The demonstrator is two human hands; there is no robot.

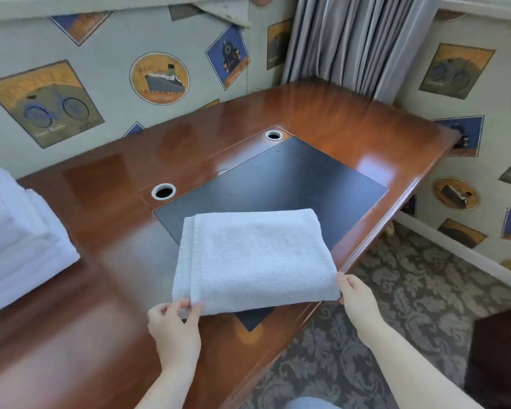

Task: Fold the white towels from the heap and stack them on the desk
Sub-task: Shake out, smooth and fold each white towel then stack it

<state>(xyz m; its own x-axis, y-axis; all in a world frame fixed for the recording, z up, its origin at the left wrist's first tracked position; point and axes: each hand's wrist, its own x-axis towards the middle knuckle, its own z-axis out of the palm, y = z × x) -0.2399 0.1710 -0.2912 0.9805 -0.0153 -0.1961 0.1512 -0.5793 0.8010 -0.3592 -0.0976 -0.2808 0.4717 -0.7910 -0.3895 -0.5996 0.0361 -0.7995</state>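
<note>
Folded white towel lying on black desk pad atop counter; left hand pinching near-left corner, right hand gripping near-right corner. Stacked towels far left.

Left grip pinches with curled fingers; right grip likewise.

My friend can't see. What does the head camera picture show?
A person's left hand and right hand pinch the near corners of a folded white towel lying on a black mat on a shiny wooden desk. A stack of folded white towels sits at the desk's left side.
</note>
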